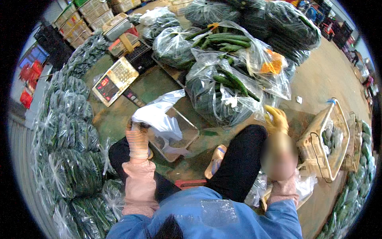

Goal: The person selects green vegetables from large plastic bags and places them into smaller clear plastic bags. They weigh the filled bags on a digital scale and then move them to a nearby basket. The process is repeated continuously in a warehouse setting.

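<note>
My left hand (138, 129), in a striped glove, grips a thin white plastic bag (158, 115). The bag hangs over a shallow rectangular tray (193, 135) on the floor between my feet. My right hand (277, 119), in a yellow glove, is at the edge of a large clear plastic bag of cucumbers (220, 98). Whether its fingers pinch the film is hard to tell. Several dark green cucumbers (235, 80) lie on top of that bag. Behind it, another opened clear bag holds more cucumbers (228, 38).
A weighing scale's keypad and display unit (116, 80) stands front left. Bagged green vegetables (74, 173) are stacked along the left. A plastic crate (320, 143) is tipped on its side at right. Stacked crates (89, 15) and more full bags (286, 24) stand farther back.
</note>
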A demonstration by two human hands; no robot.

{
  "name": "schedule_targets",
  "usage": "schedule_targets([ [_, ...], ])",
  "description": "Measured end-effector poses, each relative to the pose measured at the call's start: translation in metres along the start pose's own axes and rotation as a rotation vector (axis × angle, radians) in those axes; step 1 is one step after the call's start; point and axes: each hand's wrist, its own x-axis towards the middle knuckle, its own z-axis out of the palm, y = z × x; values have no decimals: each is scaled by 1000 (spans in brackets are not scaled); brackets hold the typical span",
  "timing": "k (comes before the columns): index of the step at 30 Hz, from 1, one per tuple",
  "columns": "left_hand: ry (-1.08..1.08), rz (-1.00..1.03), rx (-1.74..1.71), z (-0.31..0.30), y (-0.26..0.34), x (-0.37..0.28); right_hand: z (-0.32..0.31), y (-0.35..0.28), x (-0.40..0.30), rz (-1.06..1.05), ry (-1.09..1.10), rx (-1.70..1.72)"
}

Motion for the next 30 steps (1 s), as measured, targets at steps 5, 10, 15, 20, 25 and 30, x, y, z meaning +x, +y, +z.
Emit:
schedule_targets([
  [5, 18, 48, 121, -18, 29, -24, 54, -149, 50, -526, -166, 201],
  [10, -309, 520, 836, -44, 30, -31, 102, -197, 31, -751, -272, 270],
  [15, -700, 155, 601, -51, 28, -27, 156, -168, 31, -447, -579, 726],
  [20, -877, 150, 633, -32, 29, -28, 144, -162, 64, 187, -877, 865],
  [25, -731, 476, 603, -25, -5, -31, 155, -141, 65, -163, -428, 609],
  [30, -437, 184, 909, -16, -20, -37, 158, -114, 69, 193, -687, 1064],
])
